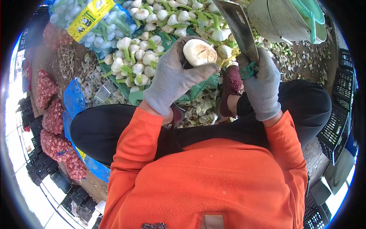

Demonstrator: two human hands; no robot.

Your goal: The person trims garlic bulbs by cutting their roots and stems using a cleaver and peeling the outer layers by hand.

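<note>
My left hand (173, 76), in a grey work glove, is closed around a white garlic bulb (199, 53), its brownish root end facing up. In my gloved right hand (263, 86) is a broad-bladed knife (241, 28), its dark blade pointing up and away from me. Green material shows around the grip under my fingers. The blade is apart from the bulb, off to its right. Beyond both hands spreads a heap of garlic bulbs (143, 57) with short green stems, partly on green cloth (200, 89).
A blue net bag of garlic (103, 36) with a yellow label stands at upper left. At upper right is a pale bucket (276, 19) with a green basket (310, 13). Red net bags (57, 147) line the left, black crates (337, 110) the right. Peelings (202, 108) litter the ground.
</note>
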